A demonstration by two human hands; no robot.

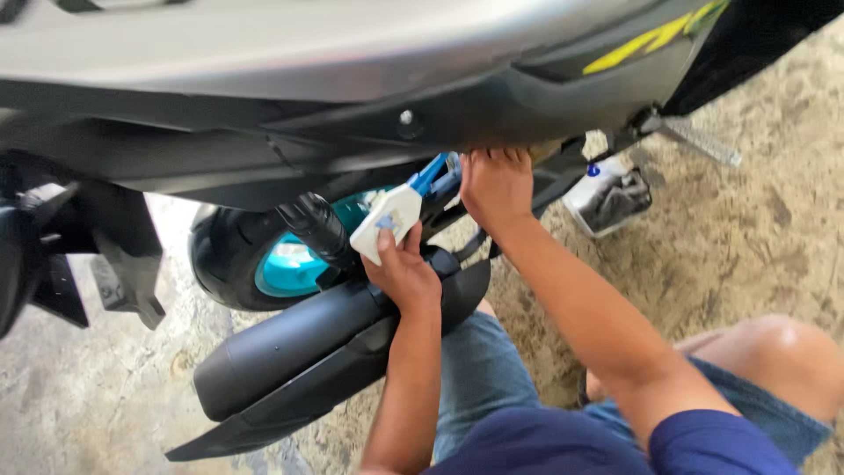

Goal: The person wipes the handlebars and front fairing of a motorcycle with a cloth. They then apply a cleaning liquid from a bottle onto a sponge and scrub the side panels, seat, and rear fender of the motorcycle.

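Left hand (403, 274) clamps the white bottle (387, 222) — blue spout (431, 173) slanting up and right toward the right hand (495, 185), fingers curled under the scooter's dark side panel (492, 110) just beside the spout's tip.

Both hands (448, 224) under scooter (290, 70), left perhaps gripping white bottle (385, 222).

Rough concrete floor (756, 229), stained, cracked; bright daylight, outdoors prob.
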